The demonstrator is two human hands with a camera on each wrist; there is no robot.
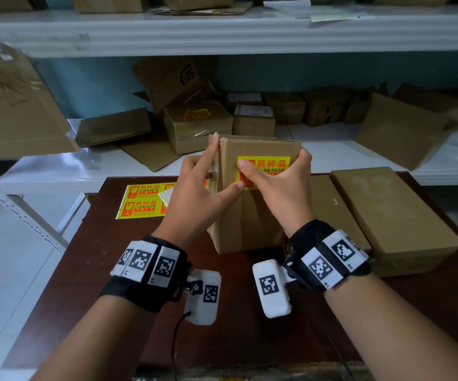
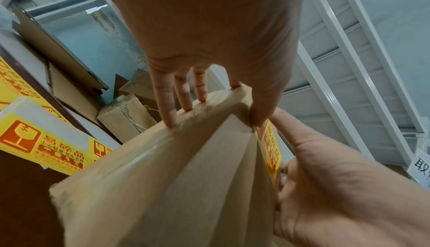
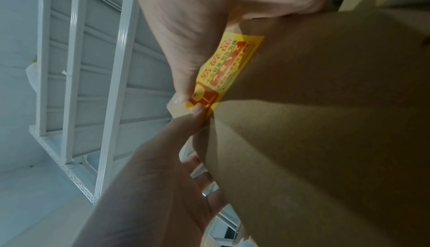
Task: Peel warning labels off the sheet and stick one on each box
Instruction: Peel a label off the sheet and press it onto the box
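Observation:
Both hands hold a flat brown box (image 1: pixel 247 218) upright over the dark table (image 1: pixel 107 270). A yellow warning label (image 1: pixel 273 163) is on its front face. My left hand (image 1: pixel 204 188) lays straight fingers along the box's taped left side (image 2: pixel 186 122), and its thumb presses the label's lower left corner (image 3: pixel 204 107). My right hand (image 1: pixel 280 188) wraps the box's right edge, its thumb pressing on the label (image 3: pixel 232 61). The label sheet (image 1: pixel 142 200) lies flat on the table at the left, partly behind my left hand.
Two flat brown boxes (image 1: pixel 395 215) (image 1: pixel 332 213) lie on the table at the right. Behind the table is a white shelf (image 1: pixel 332 152) with several cardboard boxes, one (image 1: pixel 197 125) bearing a yellow label. Another shelf board runs overhead.

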